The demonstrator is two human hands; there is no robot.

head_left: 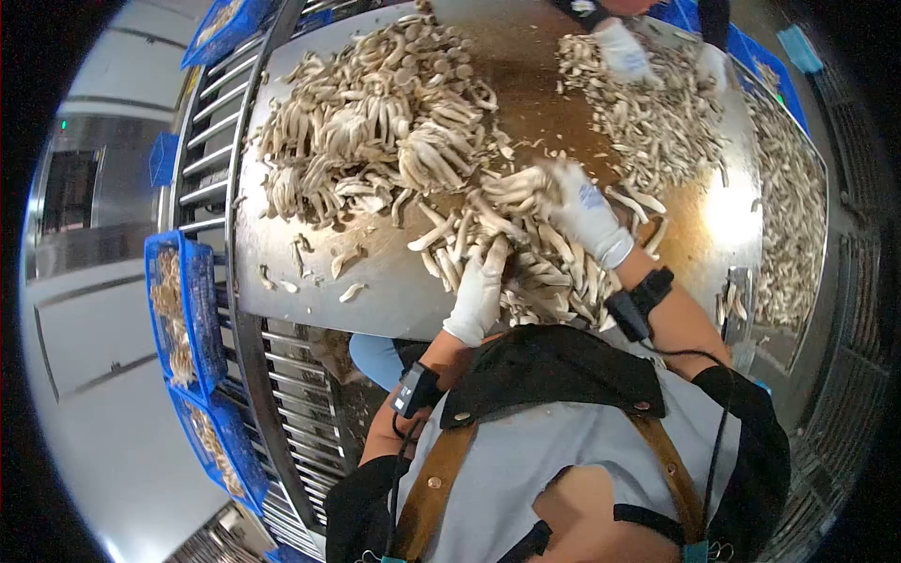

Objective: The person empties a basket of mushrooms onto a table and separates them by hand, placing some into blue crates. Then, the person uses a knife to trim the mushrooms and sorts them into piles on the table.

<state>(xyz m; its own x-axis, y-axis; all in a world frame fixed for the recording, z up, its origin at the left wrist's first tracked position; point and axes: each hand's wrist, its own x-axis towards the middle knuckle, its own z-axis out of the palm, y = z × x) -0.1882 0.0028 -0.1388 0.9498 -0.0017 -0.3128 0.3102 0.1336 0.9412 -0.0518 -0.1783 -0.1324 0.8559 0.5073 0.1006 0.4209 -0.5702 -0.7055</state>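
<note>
A heap of pale, long-stemmed mushrooms (pixel 540 258) lies on the metal table (pixel 375 291) close to my body. My left hand (pixel 479 291), in a white glove, is closed round a mushroom at the left side of this heap. My right hand (pixel 584 211), also gloved in white, is over the upper right of the heap; its fingers are smeared by motion, so their grip cannot be made out. Just beyond my hands, a larger pile of mushroom clusters (pixel 375 122) covers the upper left of the table.
Across the table, a co-worker's gloved hands (pixel 624 52) touch another mushroom pile (pixel 657 122). Blue baskets (pixel 202 310) with mushrooms stand on the roller rack (pixel 246 347) at left. More mushrooms fill a long tray (pixel 793 216) at right. Loose pieces (pixel 352 292) lie at the table's left.
</note>
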